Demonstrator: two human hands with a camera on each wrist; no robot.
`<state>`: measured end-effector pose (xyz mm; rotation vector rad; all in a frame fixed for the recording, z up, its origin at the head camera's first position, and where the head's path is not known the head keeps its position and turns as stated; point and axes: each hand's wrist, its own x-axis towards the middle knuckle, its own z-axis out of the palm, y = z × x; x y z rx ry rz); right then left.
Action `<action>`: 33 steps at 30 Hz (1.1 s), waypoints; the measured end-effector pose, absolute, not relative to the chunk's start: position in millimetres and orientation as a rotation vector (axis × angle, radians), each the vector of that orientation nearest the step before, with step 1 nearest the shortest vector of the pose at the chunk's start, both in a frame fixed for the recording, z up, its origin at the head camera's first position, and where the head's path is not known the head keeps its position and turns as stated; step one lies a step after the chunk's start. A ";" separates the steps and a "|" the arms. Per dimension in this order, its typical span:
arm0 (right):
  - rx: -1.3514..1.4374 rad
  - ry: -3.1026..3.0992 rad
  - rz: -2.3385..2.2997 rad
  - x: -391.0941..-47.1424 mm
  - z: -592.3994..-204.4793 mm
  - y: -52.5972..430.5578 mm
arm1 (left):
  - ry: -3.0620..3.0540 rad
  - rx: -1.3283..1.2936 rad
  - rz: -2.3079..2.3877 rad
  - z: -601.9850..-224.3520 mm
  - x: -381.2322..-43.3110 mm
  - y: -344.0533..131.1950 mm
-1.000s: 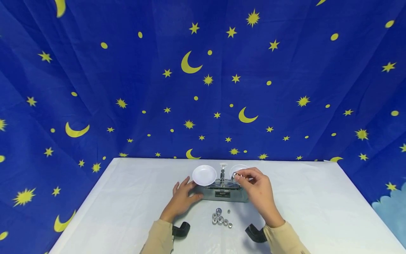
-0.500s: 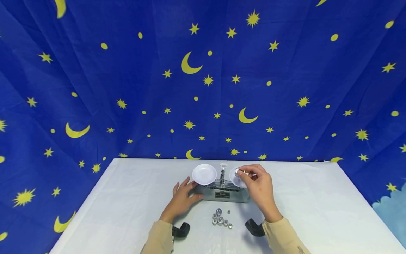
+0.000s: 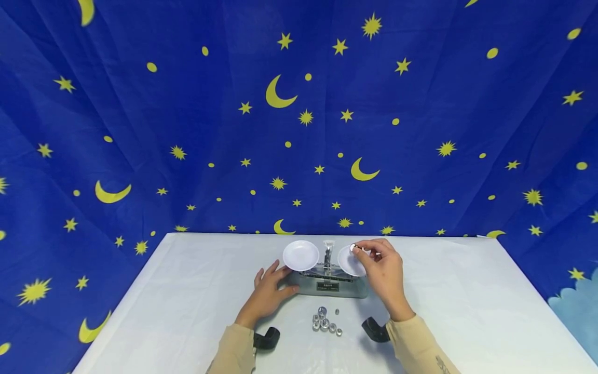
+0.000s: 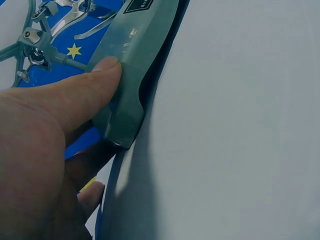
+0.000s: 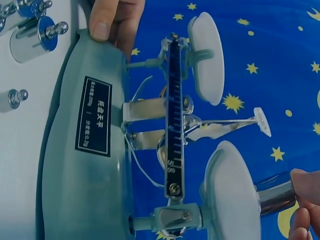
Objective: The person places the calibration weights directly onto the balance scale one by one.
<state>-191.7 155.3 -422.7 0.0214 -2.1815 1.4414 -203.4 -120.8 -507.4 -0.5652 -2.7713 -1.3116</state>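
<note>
A grey-green pan balance (image 3: 329, 288) with two white pans stands near the back of the table. My left hand (image 3: 268, 296) holds its base at the left end, thumb on the front face and fingers behind, as the left wrist view shows (image 4: 40, 125). Over the right pan (image 3: 348, 265), my right hand (image 3: 385, 270) pinches a shiny cylindrical weight (image 5: 277, 192) between thumb and fingers. In the right wrist view the weight's end is right at that pan's upper face. The left pan (image 3: 301, 255) has nothing on it and rides slightly higher.
Several metal weights (image 3: 324, 324) are grouped on the white table (image 3: 187, 311) in front of the balance, with one tiny weight (image 3: 337, 311) set apart. A blue curtain (image 3: 224, 130) with yellow moons and stars hangs behind. Black wrist mounts (image 3: 267, 338) jut inward beside both sleeves.
My right hand has moved slightly away from me with the weight, from the right pan's near side to above it. The left pan has risen slightly; my left hand has stayed put.
</note>
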 end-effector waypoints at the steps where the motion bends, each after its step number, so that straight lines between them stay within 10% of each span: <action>1: 0.016 -2.185 1.439 -192.4 -423.4 156.0 | -2.774 -0.564 -1.309 -507.5 -203.4 -120.6; 33: -0.005 -2.241 1.394 -201.7 -439.7 161.8 | -2.781 -0.562 -1.303 -508.1 -204.1 -121.1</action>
